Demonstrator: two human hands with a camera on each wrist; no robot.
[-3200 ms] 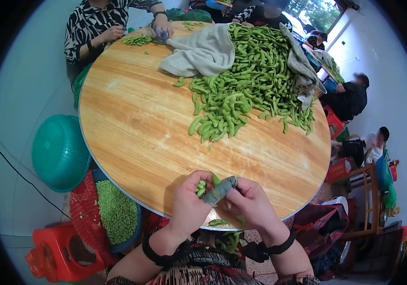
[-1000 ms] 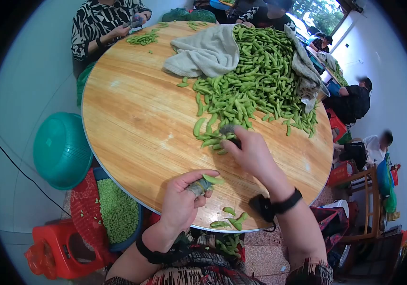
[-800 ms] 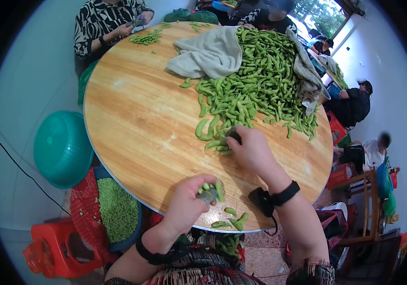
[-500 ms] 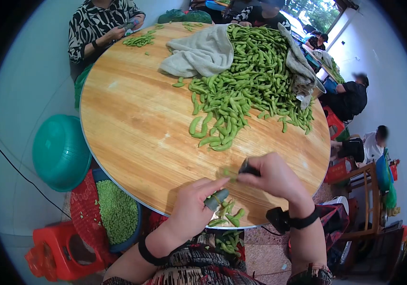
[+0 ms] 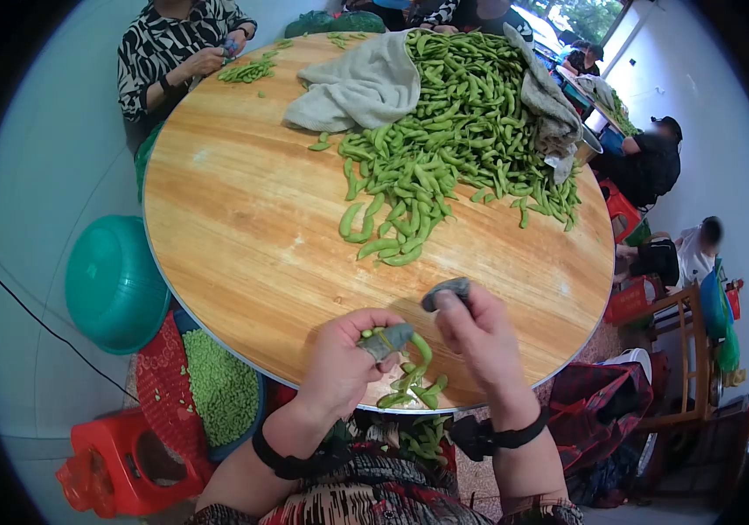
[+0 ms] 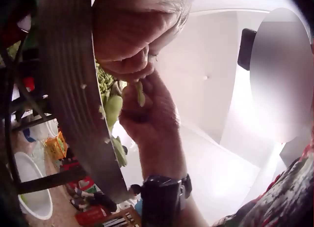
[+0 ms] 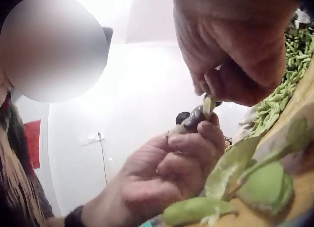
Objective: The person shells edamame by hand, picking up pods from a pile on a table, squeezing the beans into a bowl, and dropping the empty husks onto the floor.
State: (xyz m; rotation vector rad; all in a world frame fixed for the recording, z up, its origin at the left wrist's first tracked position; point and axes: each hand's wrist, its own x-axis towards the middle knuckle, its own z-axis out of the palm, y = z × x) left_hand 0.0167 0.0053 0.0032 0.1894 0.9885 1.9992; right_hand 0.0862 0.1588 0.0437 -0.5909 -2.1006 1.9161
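My left hand (image 5: pixel 344 363), a grey cover banded round its thumb, pinches a green soybean pod (image 5: pixel 423 354) that hangs curved over the table's near edge. Some shelled beans (image 5: pixel 367 333) show within its curled fingers. To the right and a little higher is my right hand (image 5: pixel 482 337), fingers curled and a grey-covered digit pointing up left, with nothing visible in its grip. In the right wrist view, the left hand (image 7: pixel 171 163) is below the right hand (image 7: pixel 230 50), a pod end (image 7: pixel 209 105) between them. Several pods (image 5: pixel 409 395) lie on the near edge.
A large heap of pods (image 5: pixel 470 114) with a grey cloth (image 5: pixel 361 83) covers the far side of the round table (image 5: pixel 234 219). At the left are a tub of shelled beans (image 5: pixel 221 385), a green basin (image 5: pixel 116 284) and a red stool (image 5: pixel 134 459). Other people sit beyond.
My right hand reached into the pods, took one and came back near the left hand. The pod now hangs from the left hand, and the right hand has drawn slightly away.
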